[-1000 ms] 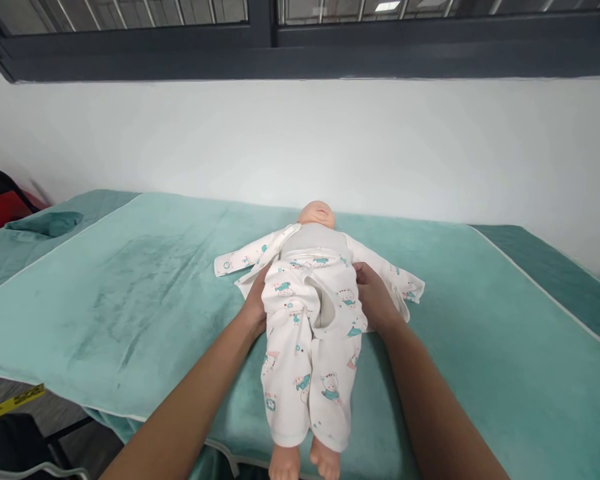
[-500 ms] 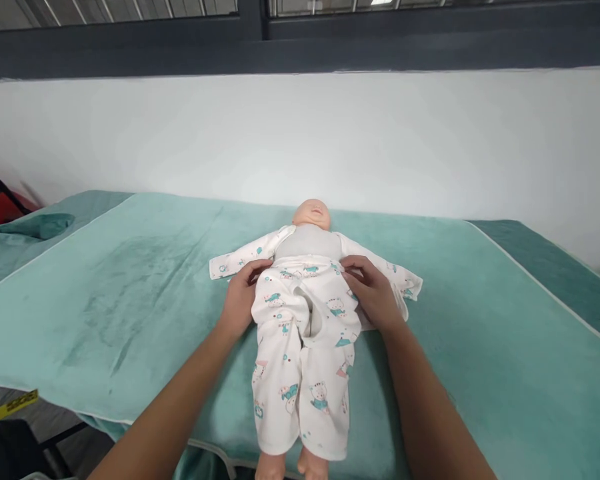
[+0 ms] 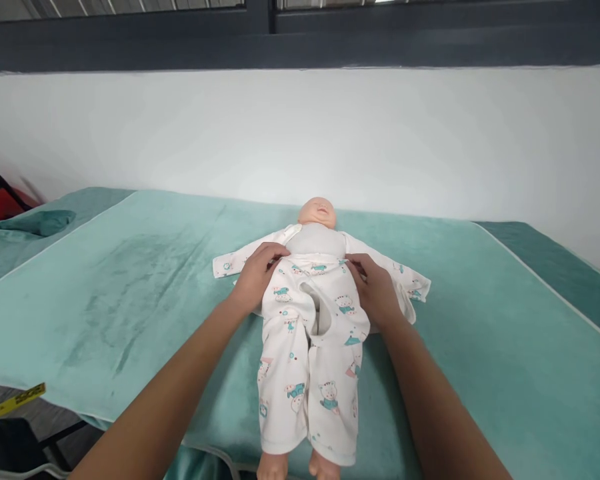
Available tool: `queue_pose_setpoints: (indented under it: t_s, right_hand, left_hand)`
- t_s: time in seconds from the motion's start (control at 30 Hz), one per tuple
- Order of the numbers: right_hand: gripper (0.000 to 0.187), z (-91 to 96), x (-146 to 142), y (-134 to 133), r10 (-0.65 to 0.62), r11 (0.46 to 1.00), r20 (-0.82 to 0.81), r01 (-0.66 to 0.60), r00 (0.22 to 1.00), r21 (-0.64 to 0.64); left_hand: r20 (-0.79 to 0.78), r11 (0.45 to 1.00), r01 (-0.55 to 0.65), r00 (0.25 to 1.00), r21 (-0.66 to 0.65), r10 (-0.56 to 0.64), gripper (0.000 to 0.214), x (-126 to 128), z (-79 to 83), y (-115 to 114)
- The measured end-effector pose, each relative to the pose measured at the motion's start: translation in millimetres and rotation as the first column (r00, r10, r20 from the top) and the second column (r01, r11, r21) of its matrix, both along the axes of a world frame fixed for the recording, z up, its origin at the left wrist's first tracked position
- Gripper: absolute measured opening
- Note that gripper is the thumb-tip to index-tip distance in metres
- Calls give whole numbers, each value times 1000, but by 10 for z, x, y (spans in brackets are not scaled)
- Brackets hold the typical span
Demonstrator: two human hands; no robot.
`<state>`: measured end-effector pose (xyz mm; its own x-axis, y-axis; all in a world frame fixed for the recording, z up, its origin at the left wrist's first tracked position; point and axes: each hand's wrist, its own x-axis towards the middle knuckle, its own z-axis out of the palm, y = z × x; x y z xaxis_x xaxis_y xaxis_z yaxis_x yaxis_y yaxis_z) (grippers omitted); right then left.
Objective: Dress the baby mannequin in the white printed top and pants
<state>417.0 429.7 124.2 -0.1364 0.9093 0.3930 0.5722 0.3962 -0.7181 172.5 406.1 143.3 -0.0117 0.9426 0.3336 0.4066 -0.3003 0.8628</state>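
Observation:
A baby doll (image 3: 318,212) lies on its back with its head toward the wall and its bare feet toward me. It wears white printed pants (image 3: 325,360) with an open slit at the crotch. A matching long-sleeved top (image 3: 405,277) is spread open under its grey torso, the sleeves stretched out to both sides. My left hand (image 3: 260,273) is closed at the left side of the waistband, fingertips at its upper edge. At the right side of the waistband, my right hand (image 3: 375,287) pinches the cloth between thumb and fingers.
A green padded cover (image 3: 130,287) lies under the doll. Behind it rises a white wall (image 3: 300,133) with a dark window frame (image 3: 300,50). A red and black item (image 3: 0,203) sits at the far left; yellow tape (image 3: 13,403) and a dark chair-like shape (image 3: 10,447) are lower left.
My left hand has moved up and inward, onto the top edge of the waistband. My right hand stays at its side of the waistband. The view has shifted slightly.

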Motion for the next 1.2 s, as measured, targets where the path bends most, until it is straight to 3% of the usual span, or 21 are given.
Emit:
queue_pose_setpoints:
  t_s: [0.17, 0.33, 0.5, 0.6, 0.7, 0.8, 0.9, 1.03, 1.2]
  right_hand:
    - [24, 134, -31, 261, -98, 995, 192, 103, 976, -17]
    - [19, 159, -76, 557, -135, 984, 106, 146, 985, -102]
    - [24, 4, -85, 550, -175, 979, 17, 175, 985, -106]
    - [25, -6, -87, 515, -113, 993, -40, 113, 993, -22]
    - [25, 60, -88, 558, 42, 991, -4, -41, 999, 126]
    - [25, 109, -91, 639, 133, 990, 34, -135, 990, 30]
    - [27, 107, -108, 711, 27, 997, 101, -20, 994, -72]
    - [27, 82, -147, 815, -127, 990, 132, 134, 983, -41]
    - [29, 52, -174, 920, -192, 979, 101, 198, 976, -53]
  left_hand:
    - [6, 993, -55, 998, -107, 56, 9, -9, -17, 162]
    - [-144, 977, -170, 978, -128, 152, 11, -9, 32, 453]
    - [-224, 978, -188, 961, -86, 165, 6, 71, -2, 640]
    - [-281, 990, -138, 951, -20, 127, 4, 62, 1, 654]
    - [-338, 999, -28, 941, -28, 17, 3, -3, 37, 645]
    - [-345, 996, -11, 939, -88, -20, 14, -52, 56, 649]
    - [-332, 991, -97, 941, -95, 60, 15, -40, 21, 700]
    - [-303, 971, -228, 932, -67, 198, 14, 21, -67, 824]
    - [-259, 953, -297, 927, -66, 271, 14, 46, -149, 930]
